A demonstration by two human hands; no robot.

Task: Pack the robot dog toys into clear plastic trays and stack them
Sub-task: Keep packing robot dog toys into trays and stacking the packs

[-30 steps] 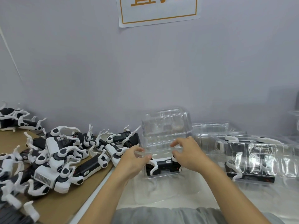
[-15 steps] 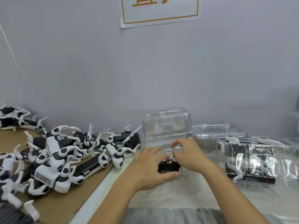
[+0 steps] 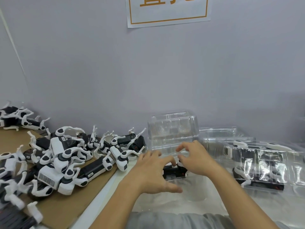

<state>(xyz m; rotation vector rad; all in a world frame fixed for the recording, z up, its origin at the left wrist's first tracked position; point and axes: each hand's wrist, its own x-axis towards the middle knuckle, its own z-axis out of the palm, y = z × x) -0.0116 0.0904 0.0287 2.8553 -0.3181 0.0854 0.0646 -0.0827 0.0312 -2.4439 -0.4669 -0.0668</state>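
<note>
Both hands, left hand and right hand, grasp a robot dog toy; seating it squarely in the clear tray seems best.

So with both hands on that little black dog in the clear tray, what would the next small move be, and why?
Probably pressing the robot dog toy fully down into the clear tray. Both the left hand and the right hand sit over it with fingers on its top, and the tray's lid stands open behind, so seating seems unfinished. How deep it already sits is hidden by the hands.
</note>
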